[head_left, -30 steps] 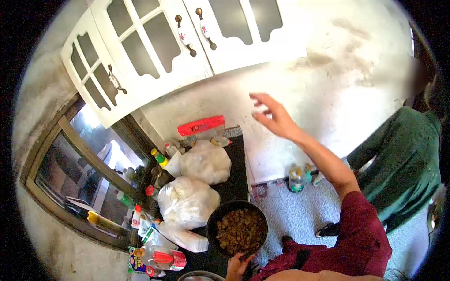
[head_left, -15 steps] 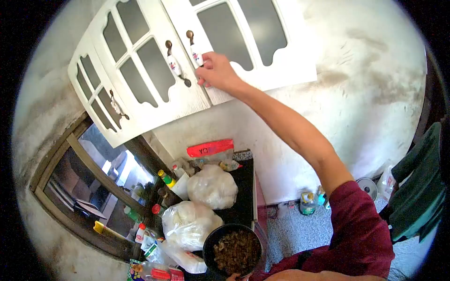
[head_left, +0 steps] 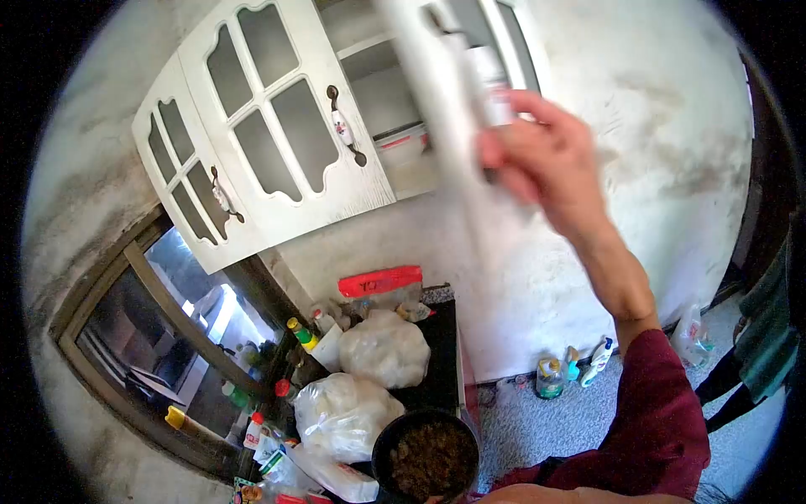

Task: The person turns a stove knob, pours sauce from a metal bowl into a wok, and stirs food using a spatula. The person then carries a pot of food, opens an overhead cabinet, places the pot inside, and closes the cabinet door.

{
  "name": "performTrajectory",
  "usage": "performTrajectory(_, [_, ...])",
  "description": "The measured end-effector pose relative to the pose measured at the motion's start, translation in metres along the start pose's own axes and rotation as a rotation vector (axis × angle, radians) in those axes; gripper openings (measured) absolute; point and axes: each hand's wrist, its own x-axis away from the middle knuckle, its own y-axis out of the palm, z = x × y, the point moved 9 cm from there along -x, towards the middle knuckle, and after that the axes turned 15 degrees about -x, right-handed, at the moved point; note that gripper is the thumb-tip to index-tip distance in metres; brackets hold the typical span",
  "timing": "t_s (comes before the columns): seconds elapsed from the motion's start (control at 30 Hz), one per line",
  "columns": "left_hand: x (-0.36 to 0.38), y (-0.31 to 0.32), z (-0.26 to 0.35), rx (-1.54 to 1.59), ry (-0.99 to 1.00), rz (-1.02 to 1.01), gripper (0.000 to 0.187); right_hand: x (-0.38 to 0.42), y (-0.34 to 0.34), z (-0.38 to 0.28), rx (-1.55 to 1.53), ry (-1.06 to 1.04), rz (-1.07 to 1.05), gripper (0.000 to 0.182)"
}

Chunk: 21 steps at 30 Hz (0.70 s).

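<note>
My right hand grips the handle of a white cabinet door, which stands swung open and is blurred by motion. Behind it, the inside of the cabinet shows shelves and something with a red edge. To the left, another white door with a flowered handle is closed. At the bottom, a dark pan holds brown food. Only a fingertip of my left hand shows at the pan's lower edge; the rest is out of frame.
Two filled plastic bags lie on the black counter, with bottles along the window. A red packet leans at the back. Cleaning bottles stand on the floor. At right, a person in dark green clothing is partly visible.
My right hand has moved right and pulled the cabinet door open, showing the shelves. The person at the right edge has shifted, and their legs now show.
</note>
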Motion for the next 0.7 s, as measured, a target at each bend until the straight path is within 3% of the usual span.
performTrajectory(0.07, [-0.003, 0.000, 0.002, -0.013, -0.011, -0.017, 0.020, 0.014, -0.033, -0.030, -0.042, -0.159, 0.058, 0.039])
performTrajectory(0.1, [-0.004, 0.001, 0.002, -0.018, -0.018, -0.029, 0.019, 0.020, -0.029, -0.051, -0.125, -0.181, -0.091, 0.041])
performTrajectory(0.13, [-0.006, 0.002, 0.002, -0.023, -0.024, -0.035, 0.019, 0.025, -0.046, -0.061, -0.343, -0.164, -0.044, 0.037])
performTrajectory(0.17, [-0.010, 0.004, 0.000, -0.031, -0.028, -0.043, 0.019, 0.035, -0.078, -0.073, -0.361, -0.259, 0.102, 0.030])
performTrajectory(0.23, [-0.010, 0.005, -0.002, -0.044, -0.035, -0.054, 0.019, 0.036, -0.083, -0.089, -0.436, -0.212, -0.129, 0.021])
performTrajectory(0.27, [-0.009, 0.007, 0.000, -0.048, -0.046, -0.063, 0.019, 0.041, -0.109, -0.097, -0.389, -0.316, 0.168, 0.021])
performTrajectory(0.37, [-0.009, 0.012, -0.001, -0.063, -0.055, -0.079, 0.018, 0.049, -0.111, -0.106, -0.557, -0.211, -0.247, 0.033])
performTrajectory(0.43, [-0.011, 0.014, -0.004, -0.075, -0.060, -0.086, 0.018, 0.073, -0.141, -0.124, 0.052, -0.515, 0.470, 0.032])
performTrajectory(0.47, [-0.010, 0.014, -0.004, -0.080, -0.061, -0.092, 0.018, 0.075, -0.146, -0.126, 0.154, -0.477, 0.192, 0.036])
performTrajectory(0.57, [-0.005, 0.013, -0.005, -0.087, -0.077, -0.102, 0.017, 0.126, -0.195, -0.090, 0.221, -0.513, 0.544, 0.031])
performTrajectory(0.63, [-0.002, 0.010, -0.005, -0.085, -0.083, -0.110, 0.017, 0.183, -0.234, -0.020, 0.058, -0.298, 0.665, 0.022])
performTrajectory(0.67, [-0.002, 0.010, -0.007, -0.080, -0.088, -0.116, 0.017, 0.198, -0.204, 0.009, 0.284, -0.101, 0.457, 0.020])
performTrajectory(0.7, [0.000, 0.009, -0.010, -0.075, -0.093, -0.120, 0.016, 0.242, -0.202, 0.059, 0.650, 0.334, 0.638, 0.019])
